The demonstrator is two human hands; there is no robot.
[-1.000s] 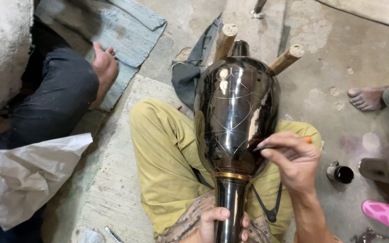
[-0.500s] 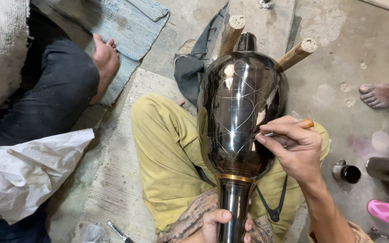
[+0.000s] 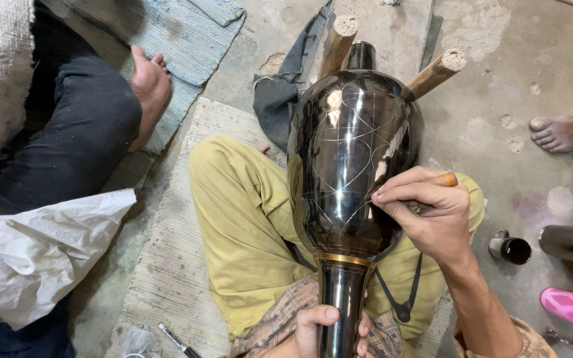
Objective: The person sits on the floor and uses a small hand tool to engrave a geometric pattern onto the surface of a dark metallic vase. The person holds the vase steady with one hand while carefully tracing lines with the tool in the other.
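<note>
Head view: the dark polished vase (image 3: 353, 159) lies across the lap, propped on two wooden pegs (image 3: 436, 71), its neck gripped by the left hand (image 3: 319, 328) for steadiness while the right hand (image 3: 426, 212) pinches an engraving tool (image 3: 432, 182) against its body.

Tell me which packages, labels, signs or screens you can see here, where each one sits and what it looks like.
No labels, signs or screens show.
White plastic bag: crumpled wrapping at the left edge, beside another person's dark trouser leg, with nothing printed visible on it.
Small dark pot: round, open-topped, on the concrete floor right of the right hand, with no label showing.
</note>
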